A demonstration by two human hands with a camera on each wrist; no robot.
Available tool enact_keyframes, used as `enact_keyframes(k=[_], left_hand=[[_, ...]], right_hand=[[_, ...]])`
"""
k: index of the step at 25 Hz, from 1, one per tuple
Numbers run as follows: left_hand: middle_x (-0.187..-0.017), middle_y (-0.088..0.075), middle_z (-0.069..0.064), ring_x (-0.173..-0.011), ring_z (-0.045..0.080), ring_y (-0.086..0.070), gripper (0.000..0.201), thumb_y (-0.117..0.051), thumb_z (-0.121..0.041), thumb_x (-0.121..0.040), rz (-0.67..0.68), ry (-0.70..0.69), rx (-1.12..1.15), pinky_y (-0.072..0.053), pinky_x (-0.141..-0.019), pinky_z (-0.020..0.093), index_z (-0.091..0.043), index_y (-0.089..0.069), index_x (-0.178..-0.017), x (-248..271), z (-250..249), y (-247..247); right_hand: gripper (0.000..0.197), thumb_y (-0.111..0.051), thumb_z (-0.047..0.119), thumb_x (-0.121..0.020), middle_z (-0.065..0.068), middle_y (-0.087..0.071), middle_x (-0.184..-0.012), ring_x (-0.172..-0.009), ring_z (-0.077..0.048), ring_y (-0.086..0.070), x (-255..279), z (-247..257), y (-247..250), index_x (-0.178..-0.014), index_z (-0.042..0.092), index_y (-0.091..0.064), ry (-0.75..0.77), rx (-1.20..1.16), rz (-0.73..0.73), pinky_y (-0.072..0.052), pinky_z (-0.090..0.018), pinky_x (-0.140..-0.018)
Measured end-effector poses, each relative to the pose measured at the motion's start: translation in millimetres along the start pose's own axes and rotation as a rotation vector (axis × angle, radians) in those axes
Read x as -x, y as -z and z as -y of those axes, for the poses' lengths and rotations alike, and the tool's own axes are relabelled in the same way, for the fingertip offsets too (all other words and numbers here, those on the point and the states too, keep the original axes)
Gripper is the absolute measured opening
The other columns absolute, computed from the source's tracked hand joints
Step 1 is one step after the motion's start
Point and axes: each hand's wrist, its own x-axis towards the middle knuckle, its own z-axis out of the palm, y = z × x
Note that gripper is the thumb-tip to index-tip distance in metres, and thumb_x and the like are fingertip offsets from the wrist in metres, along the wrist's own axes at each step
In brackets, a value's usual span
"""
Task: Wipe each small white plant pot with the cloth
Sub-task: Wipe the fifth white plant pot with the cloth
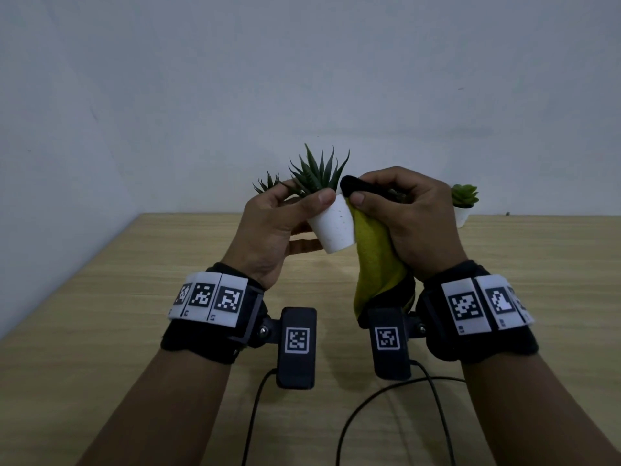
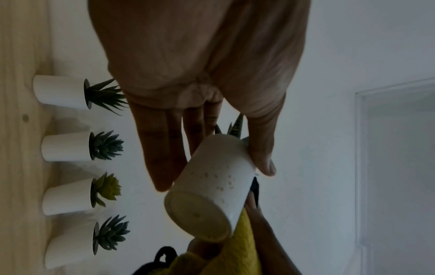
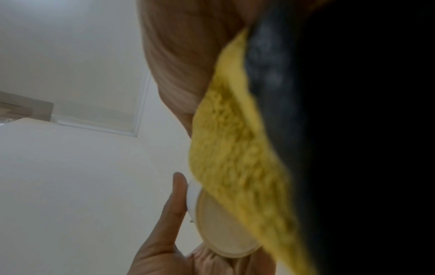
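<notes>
My left hand [image 1: 289, 213] holds a small white pot [image 1: 332, 227] with a spiky green plant above the wooden table [image 1: 134, 297], thumb on its rim and fingers behind it. The pot [image 2: 216, 184] is tilted, its speckled side and round base showing, and its base [image 3: 223, 228] also appears in the right wrist view. My right hand [image 1: 403, 213] grips a yellow cloth [image 1: 373, 260] with a black edge and presses it against the pot's right side. The cloth [image 3: 237, 148] hangs down past my wrist.
Several more white pots with plants stand in a row along the wall [image 2: 65, 147]; in the head view one with a light green succulent [image 1: 465, 203] shows right of my hands. Black cables [image 1: 386, 398] lie on the near table.
</notes>
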Motion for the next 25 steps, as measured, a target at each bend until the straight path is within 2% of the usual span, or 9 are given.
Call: enact_keyframes(k=[2,5,9,11,14,17,21,25], left_hand=[[-0.099,-0.073,0.006,-0.091,0.027,-0.070,0.038,-0.079,-0.017,-0.073,0.042,0.032,-0.001,-0.057,-0.072,0.045,-0.013,-0.066,-0.108,-1,-2,4],[-0.102,-0.071,0.008,-0.095,0.028,-0.068,0.043,-0.072,-0.007,-0.074,0.071,0.051,0.011,-0.057,-0.074,0.043,-0.011,-0.063,-0.116,-2,-3,10],[-0.102,-0.072,0.010,-0.100,0.031,-0.068,0.057,-0.074,-0.013,-0.069,-0.005,0.022,0.054,-0.057,-0.076,0.043,-0.006,-0.059,-0.123,-3,-3,11],[-0.100,-0.073,0.010,-0.098,0.031,-0.069,0.067,-0.080,-0.011,-0.064,-0.005,0.029,0.037,-0.058,-0.073,0.042,-0.004,-0.055,-0.126,-3,-2,8],[-0.097,-0.074,0.010,-0.093,0.031,-0.070,0.071,-0.082,-0.008,-0.065,-0.023,0.020,0.044,-0.058,-0.070,0.044,-0.005,-0.051,-0.128,-4,-1,7],[-0.098,-0.071,0.013,-0.092,0.031,-0.069,0.074,-0.077,-0.011,-0.064,-0.082,0.033,0.117,-0.059,-0.072,0.045,0.000,-0.046,-0.131,-5,1,7],[-0.110,-0.068,0.016,-0.099,0.028,-0.068,0.061,-0.077,-0.011,-0.069,-0.062,0.028,0.092,-0.058,-0.073,0.040,0.004,-0.055,-0.124,-9,4,9],[-0.115,-0.067,0.016,-0.101,0.027,-0.067,0.052,-0.078,-0.013,-0.070,-0.047,0.034,0.097,-0.058,-0.080,0.039,0.000,-0.062,-0.117,-9,6,13]], right_hand=[[0.020,-0.078,0.003,-0.075,0.009,-0.072,-0.079,-0.079,-0.006,-0.068,-1,-3,0,-0.081,0.022,-0.072,-0.009,0.013,-0.014,-0.055,-0.023,-0.074],[0.022,-0.079,0.004,-0.075,0.011,-0.072,-0.078,-0.079,-0.005,-0.067,-1,-6,2,-0.080,0.024,-0.072,-0.018,0.031,-0.030,-0.055,-0.024,-0.075],[0.022,-0.079,0.000,-0.073,0.006,-0.074,-0.083,-0.083,-0.007,-0.069,1,-2,4,-0.082,0.019,-0.074,-0.012,0.050,0.073,-0.054,-0.023,-0.078],[0.021,-0.078,-0.001,-0.073,0.004,-0.074,-0.085,-0.083,-0.007,-0.069,1,-2,3,-0.084,0.017,-0.074,0.011,0.025,0.050,-0.054,-0.022,-0.077],[0.019,-0.078,0.000,-0.074,0.006,-0.072,-0.083,-0.079,-0.002,-0.068,0,-3,3,-0.084,0.016,-0.073,-0.001,0.015,-0.004,-0.053,-0.018,-0.073],[0.020,-0.078,-0.001,-0.072,0.000,-0.074,-0.086,-0.084,-0.010,-0.070,2,-3,3,-0.085,0.013,-0.074,-0.022,0.051,0.121,-0.055,-0.023,-0.078],[0.018,-0.079,0.000,-0.073,0.002,-0.074,-0.084,-0.080,-0.009,-0.069,-1,-6,3,-0.082,0.016,-0.074,-0.014,0.030,0.011,-0.055,-0.023,-0.076],[0.020,-0.078,-0.003,-0.072,0.000,-0.074,-0.084,-0.080,-0.009,-0.070,2,-3,2,-0.085,0.010,-0.074,-0.035,0.016,0.133,-0.055,-0.022,-0.076]])
